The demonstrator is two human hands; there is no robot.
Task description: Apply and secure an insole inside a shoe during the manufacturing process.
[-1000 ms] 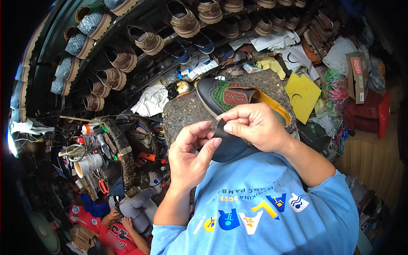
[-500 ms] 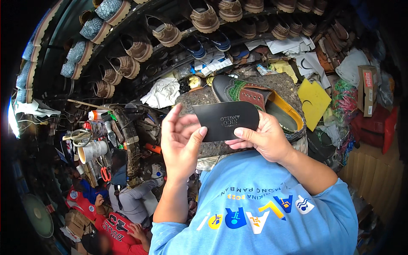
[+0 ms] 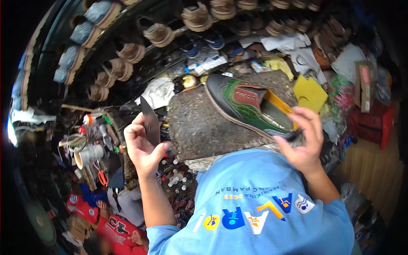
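My left hand (image 3: 143,148) holds a thin black heel pad (image 3: 151,121) upright and nearly edge-on, gripped between fingers and thumb left of the work block. On the rough grey-brown block (image 3: 197,127) lies a shoe (image 3: 244,104) with a black toe, green sides, a reddish-brown lace panel and a yellow lining. Its toe points to the upper left, its opening toward me on the right. Around the shoe's heel end hovers my right hand (image 3: 305,142), thumb and fingers spread apart with nothing held. Whether its fingertips touch the heel, I cannot tell.
Shelves of brown shoes (image 3: 157,34) and bluish patterned shoes (image 3: 80,32) curve along the back. Yellow sheets (image 3: 310,93) and a cardboard box (image 3: 365,87) sit at right. Small bottles (image 3: 176,180) stand below the block. At lower left are a white cup (image 3: 85,157) and a person in red (image 3: 123,233).
The heel pad was held between both hands over the block. My right hand has let go and moved right to the shoe's heel; my left hand has carried the pad left and turned it edge-on.
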